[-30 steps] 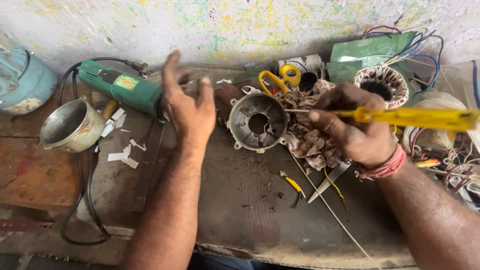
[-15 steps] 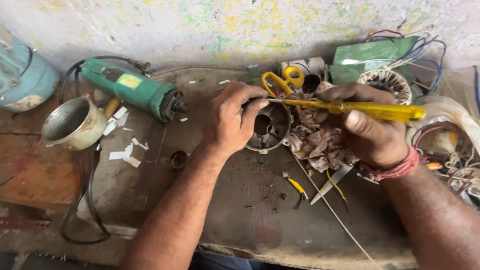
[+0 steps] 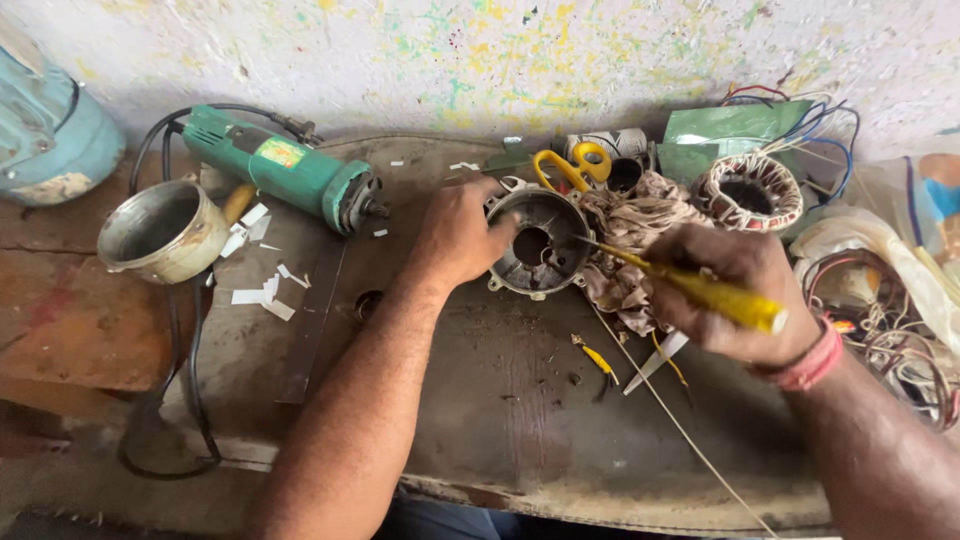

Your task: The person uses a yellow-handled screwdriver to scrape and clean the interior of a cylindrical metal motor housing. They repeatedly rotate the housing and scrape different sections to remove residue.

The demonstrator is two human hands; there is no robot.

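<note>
My left hand [image 3: 458, 235] grips the left rim of a round grey metal motor housing [image 3: 540, 246] that stands on the dark bench. A yellow-handled screwdriver [image 3: 700, 288] is held in my right hand [image 3: 735, 292], its metal tip reaching into the housing's right side. Behind the housing lies a crumpled heap of brownish paper and wire [image 3: 630, 245]. Yellow-handled scissors [image 3: 568, 165] rest just beyond the housing.
A green angle grinder [image 3: 285, 170] and a metal cup-shaped cover [image 3: 160, 233] lie at the left, with paper scraps [image 3: 262, 290] between them. A wound stator [image 3: 748, 193], green boxes [image 3: 735, 130] and loose wires [image 3: 880, 320] fill the right. A blue motor [image 3: 45, 140] is far left.
My left hand moved from the open bench onto the housing's rim. My right hand swung the screwdriver down from level so its tip points into the housing.
</note>
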